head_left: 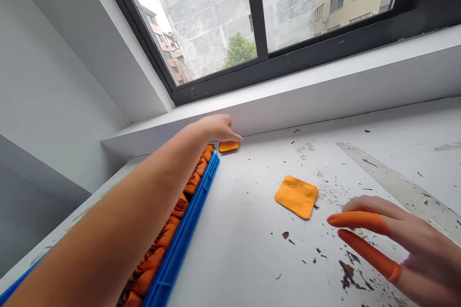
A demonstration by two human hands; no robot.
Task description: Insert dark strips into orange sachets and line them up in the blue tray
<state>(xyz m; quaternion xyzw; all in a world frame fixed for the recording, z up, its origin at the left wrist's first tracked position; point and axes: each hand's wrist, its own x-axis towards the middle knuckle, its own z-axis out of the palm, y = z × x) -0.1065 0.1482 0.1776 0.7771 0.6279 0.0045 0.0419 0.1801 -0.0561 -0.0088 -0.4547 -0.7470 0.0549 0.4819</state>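
Note:
My left hand (218, 127) reaches far over to the back by the wall under the window. Its thumb is at the edge of a flat orange square piece (229, 147); the other fingers are hidden, so I cannot tell whether it grips the piece. My right hand (399, 244) hovers at the lower right, its fingers apart and nothing between them. Two of its digits wear orange finger cots (363, 220). Left of this hand, a second orange square piece (297, 196) with rounded corners lies flat on the white surface.
A long blue plastic crate (187, 235) packed with rows of orange pieces (169, 232) runs along the left, partly under my left forearm. Dark flakes (347, 273) are scattered over the white surface (230, 240). Behind stand the ledge (288, 100) and a black-framed window (262, 19).

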